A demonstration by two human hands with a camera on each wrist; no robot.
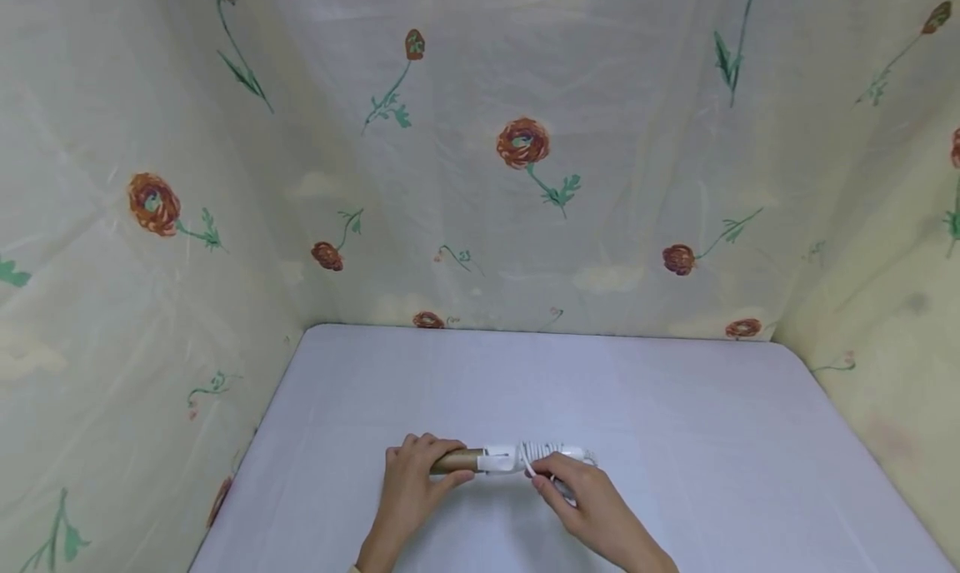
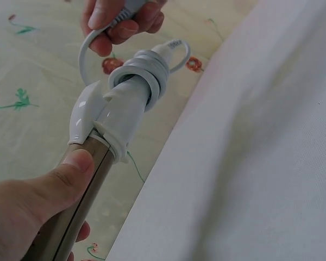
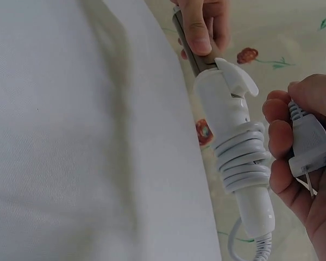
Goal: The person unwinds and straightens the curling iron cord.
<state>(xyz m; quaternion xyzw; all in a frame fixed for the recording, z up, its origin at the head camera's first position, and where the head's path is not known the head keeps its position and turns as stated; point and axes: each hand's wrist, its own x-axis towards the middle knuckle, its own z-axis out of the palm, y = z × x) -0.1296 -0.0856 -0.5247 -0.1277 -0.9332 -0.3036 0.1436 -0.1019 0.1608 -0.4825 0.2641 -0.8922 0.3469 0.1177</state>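
Note:
A curling iron [image 2: 121,111] with a white handle is held up above the white table. My left hand [image 1: 414,479] grips its brown-gold barrel [image 2: 79,201], the thumb lying along it just below the white clamp lever [image 3: 236,77]. Several turns of white cord [image 3: 243,155] are wound round the handle. In my right hand [image 1: 588,502] is the two-pin plug [image 3: 309,138], pinched between thumb and fingers, its metal prongs pointing back toward the wrist. From the plug a loop of cord [image 2: 84,60] runs to the windings. The cord's other end leaves the handle's tip in a ribbed sleeve [image 3: 263,247].
The white table [image 1: 360,381] lies under both hands, its rounded far corners near the cloth. Pale curtains [image 1: 600,181] printed with red flowers stand round its back and sides.

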